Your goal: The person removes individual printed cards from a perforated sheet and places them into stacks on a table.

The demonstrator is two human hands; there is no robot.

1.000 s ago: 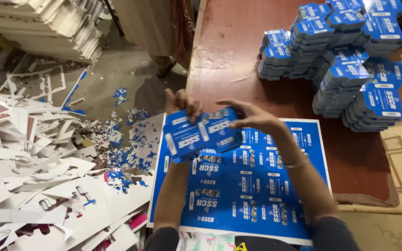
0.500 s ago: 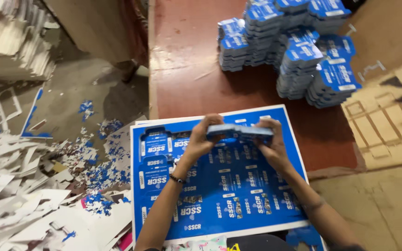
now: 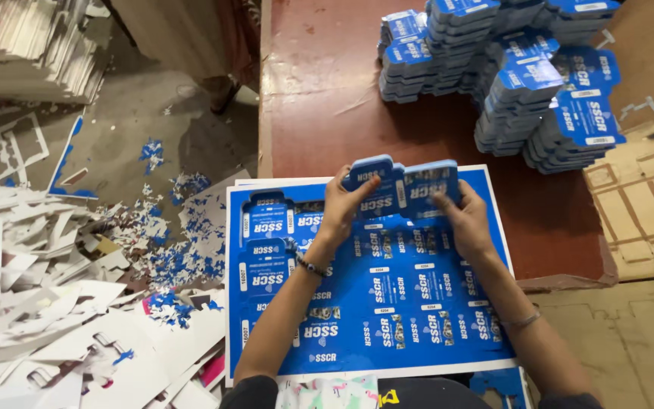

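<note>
Now both hands, left [image 3: 340,206] and right [image 3: 463,220], clamped on blue die-cut cards [image 3: 403,188].

A second ago the left hand [image 3: 346,206] and right hand [image 3: 459,220] held the bundle of blue die-cut cards [image 3: 403,185] flat and low. Now it stands on edge, squared between both hands, at the far edge of the printed blue sheet [image 3: 387,303].

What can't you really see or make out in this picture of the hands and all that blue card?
Head view only:
- How many blue die-cut pieces the left hand and right hand grip: edges too thin.
- Printed sheet: forearms cover parts.
- Blue stacks: top edge cuts them.
- Red table: far end out of frame.
</note>
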